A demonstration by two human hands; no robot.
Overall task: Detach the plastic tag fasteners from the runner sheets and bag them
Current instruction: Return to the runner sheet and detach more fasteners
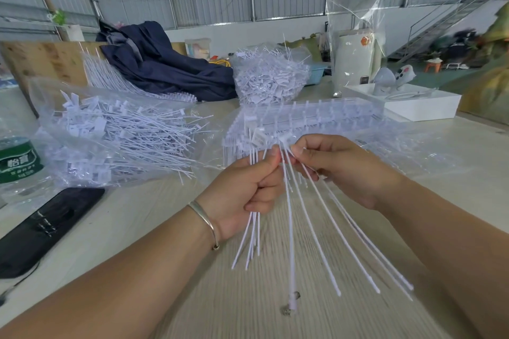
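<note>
Both hands are up over the near middle of the table, working close together. Left hand (pixel 245 187) is curled tight round a small bunch of white fasteners (pixel 252 239), thumb and forefinger pinching near the top, tails hanging out below the fist. Right hand (pixel 341 170) has its fingers bent in too, pinching the upper ends of another fan of long strands (pixel 330 239) that spread down and to the right. The fingertips of the two hands nearly meet.

Just beyond them lies the runner sheet (pixel 303 121) in its clear wrap, heads in rows. To the left, an open clear bag (pixel 115 135) holds a loose heap of detached pieces. Farther back, a second heaped bag (pixel 271 77) sits beside a dark blue garment (pixel 165 63). A black phone (pixel 44 228) lies near left, with a green-labelled bottle (pixel 16 157) at the left edge. A silver bangle (pixel 205 221) rings the left wrist.
</note>
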